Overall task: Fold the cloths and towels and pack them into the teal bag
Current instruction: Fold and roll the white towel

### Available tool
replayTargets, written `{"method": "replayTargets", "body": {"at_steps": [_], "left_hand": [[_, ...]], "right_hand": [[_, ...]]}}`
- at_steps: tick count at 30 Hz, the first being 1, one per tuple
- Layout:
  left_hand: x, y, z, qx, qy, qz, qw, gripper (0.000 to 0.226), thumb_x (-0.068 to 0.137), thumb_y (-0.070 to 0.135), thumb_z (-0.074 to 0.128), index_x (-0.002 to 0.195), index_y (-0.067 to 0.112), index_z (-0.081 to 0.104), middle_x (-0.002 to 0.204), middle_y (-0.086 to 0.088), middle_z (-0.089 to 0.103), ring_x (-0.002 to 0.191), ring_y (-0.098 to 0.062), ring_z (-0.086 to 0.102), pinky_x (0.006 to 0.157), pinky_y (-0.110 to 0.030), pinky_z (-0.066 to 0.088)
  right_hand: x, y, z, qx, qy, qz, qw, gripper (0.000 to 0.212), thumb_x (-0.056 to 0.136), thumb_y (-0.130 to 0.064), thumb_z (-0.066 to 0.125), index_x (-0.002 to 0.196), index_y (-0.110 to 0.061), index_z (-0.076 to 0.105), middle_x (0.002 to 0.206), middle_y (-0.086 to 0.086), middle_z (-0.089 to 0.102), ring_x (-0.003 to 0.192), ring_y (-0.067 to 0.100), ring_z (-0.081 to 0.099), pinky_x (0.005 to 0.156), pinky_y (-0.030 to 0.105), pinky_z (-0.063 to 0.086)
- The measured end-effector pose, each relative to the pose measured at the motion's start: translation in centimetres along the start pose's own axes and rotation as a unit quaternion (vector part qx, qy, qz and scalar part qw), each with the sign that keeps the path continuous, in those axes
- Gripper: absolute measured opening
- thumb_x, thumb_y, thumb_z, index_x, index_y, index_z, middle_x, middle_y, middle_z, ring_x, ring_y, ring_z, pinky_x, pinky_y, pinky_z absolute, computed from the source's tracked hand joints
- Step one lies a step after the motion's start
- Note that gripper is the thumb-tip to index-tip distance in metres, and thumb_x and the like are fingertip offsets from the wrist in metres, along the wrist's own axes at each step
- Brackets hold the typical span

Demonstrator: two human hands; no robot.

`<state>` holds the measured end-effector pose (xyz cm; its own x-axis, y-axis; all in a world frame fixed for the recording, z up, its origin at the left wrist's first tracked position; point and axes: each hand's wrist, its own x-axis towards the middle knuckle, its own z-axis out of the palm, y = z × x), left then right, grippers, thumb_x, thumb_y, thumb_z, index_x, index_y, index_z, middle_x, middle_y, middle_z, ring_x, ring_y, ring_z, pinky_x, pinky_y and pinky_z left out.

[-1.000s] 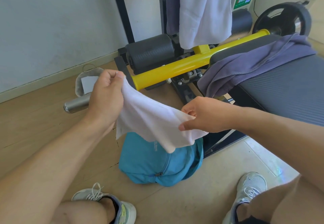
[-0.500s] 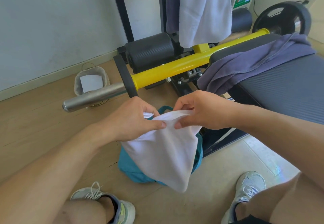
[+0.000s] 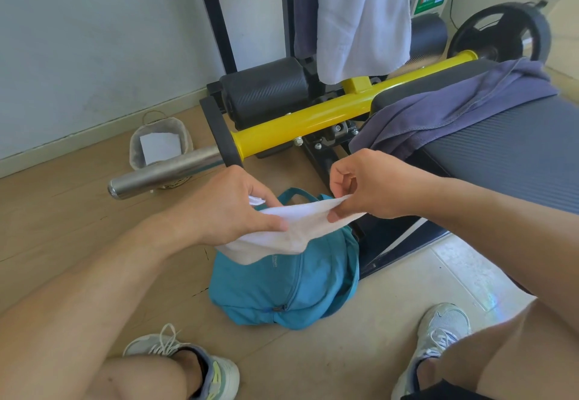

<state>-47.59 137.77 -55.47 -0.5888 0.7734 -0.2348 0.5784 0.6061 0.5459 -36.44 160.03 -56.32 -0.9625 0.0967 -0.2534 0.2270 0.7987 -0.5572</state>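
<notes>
Wood-look floor [image 3: 62,218] runs left, pale tile [image 3: 391,305] starts under your right foot, light wall [image 3: 94,39] behind. Weight bench [image 3: 507,152] sits right, its yellow bar [image 3: 313,122] ending in a steel sleeve [image 3: 163,174]; a weight plate [image 3: 501,34] leans at the far end. Small lined basket [image 3: 159,145] sits by the wall with white paper in it. A purple cloth [image 3: 454,108] lies crumpled on the bench pad. A white towel [image 3: 363,17] hangs from the rack, and another purple cloth [image 3: 300,7] hangs beside it.

Teal bag [image 3: 282,290] sits on the floor between your shoes, zipper facing you.

Your left hand [image 3: 232,208] is closed around one end of a small white cloth [image 3: 291,230], thumb pressed on top, a corner poking out behind the fingers. Your right hand [image 3: 369,189] pinches the other end between thumb and fingertips, the rest curled. The cloth is held folded just above the bag's top, its lower edge drooping over the bag.
</notes>
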Motion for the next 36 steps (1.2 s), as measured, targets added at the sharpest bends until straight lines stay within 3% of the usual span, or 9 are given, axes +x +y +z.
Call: {"method": "replayTargets", "body": {"at_steps": [3,9,16,23,25,28,30,33,36], "left_hand": [[0.1,-0.2,-0.3,-0.035,0.024,0.0,0.999,0.016,0.069,0.048,0.087,0.072,0.037,0.076,0.077,0.018,0.072,0.079,0.002,0.063,0.075,-0.029,0.047],[0.2,-0.2,0.1,-0.017,0.014,-0.012,1.0,0.03,0.064,0.039,0.092,0.066,0.032,0.063,0.056,0.023,0.053,0.061,0.004,0.048,0.057,-0.027,0.031],[0.0,-0.6,-1.4,-0.037,0.049,-0.027,0.998,0.033,0.066,0.049,0.089,0.069,0.024,0.067,0.065,0.018,0.062,0.062,0.003,0.052,0.058,-0.021,0.036],[0.2,-2.6,-2.7,-0.041,0.141,-0.081,0.986,0.04,0.069,0.046,0.087,0.075,0.016,0.061,0.062,0.006,0.047,0.055,-0.007,0.038,0.052,-0.028,0.025],[0.3,-2.9,-2.5,-0.063,0.166,-0.093,0.98,0.045,0.071,0.048,0.086,0.078,0.014,0.058,0.066,0.006,0.046,0.06,-0.011,0.038,0.053,-0.031,0.024],[0.7,-3.6,-2.8,-0.143,0.179,-0.139,0.963,0.061,0.066,0.06,0.084,0.075,0.017,0.042,0.068,0.004,0.028,0.063,-0.017,0.025,0.056,-0.033,0.016],[0.8,-4.1,-3.1,-0.186,0.157,-0.171,0.955,0.073,0.056,0.071,0.084,0.07,0.022,0.031,0.071,-0.001,0.023,0.067,-0.019,0.024,0.062,-0.033,0.018],[0.5,-4.6,-3.5,-0.315,0.086,-0.194,0.925,0.073,0.048,0.071,0.089,0.079,0.011,0.061,0.079,-0.005,0.068,0.08,-0.026,0.066,0.082,-0.035,0.049],[0.5,-5.2,-3.4,-0.402,0.09,-0.189,0.891,0.059,0.069,0.037,0.083,0.111,-0.001,0.067,0.107,-0.011,0.078,0.106,-0.028,0.073,0.1,-0.043,0.053]], "right_hand": [[0.0,0.1,0.2,-0.025,-0.022,0.003,0.999,0.031,0.071,-0.036,0.09,0.074,-0.028,0.061,0.078,-0.012,0.066,0.068,0.005,0.056,0.058,0.02,0.045],[-0.1,-0.1,0.3,-0.018,-0.038,0.005,0.999,0.028,0.072,-0.037,0.088,0.079,-0.027,0.064,0.088,-0.01,0.071,0.078,0.011,0.064,0.076,0.032,0.058],[-0.5,0.2,-0.3,0.002,-0.033,0.025,0.999,0.019,0.077,-0.036,0.086,0.091,-0.03,0.074,0.088,-0.015,0.075,0.082,0.002,0.069,0.083,0.03,0.059],[-0.1,0.2,-0.2,0.085,0.032,0.035,0.995,0.014,0.081,-0.039,0.082,0.086,-0.027,0.076,0.08,-0.015,0.076,0.067,-0.003,0.068,0.058,0.01,0.049],[0.1,0.0,0.0,0.137,0.067,0.041,0.987,0.016,0.088,-0.036,0.076,0.088,-0.021,0.071,0.079,-0.009,0.076,0.063,-0.001,0.067,0.06,0.012,0.052],[0.3,-0.3,0.0,0.301,0.116,0.069,0.944,0.014,0.098,-0.025,0.065,0.094,-0.012,0.062,0.091,0.006,0.076,0.084,0.018,0.075,0.082,0.035,0.063],[0.3,-0.4,-0.3,0.312,0.177,0.089,0.929,0.011,0.101,-0.024,0.06,0.096,-0.015,0.062,0.099,0.009,0.071,0.09,0.026,0.073,0.082,0.041,0.063],[0.2,-0.4,-0.8,0.248,0.276,0.113,0.922,0.011,0.101,-0.028,0.054,0.101,-0.02,0.061,0.094,0.001,0.066,0.085,0.018,0.064,0.072,0.036,0.056],[0.1,-0.6,-1.1,0.228,0.305,0.112,0.918,0.012,0.102,-0.03,0.053,0.103,-0.022,0.061,0.09,-0.005,0.065,0.079,0.011,0.059,0.063,0.029,0.046]]}}
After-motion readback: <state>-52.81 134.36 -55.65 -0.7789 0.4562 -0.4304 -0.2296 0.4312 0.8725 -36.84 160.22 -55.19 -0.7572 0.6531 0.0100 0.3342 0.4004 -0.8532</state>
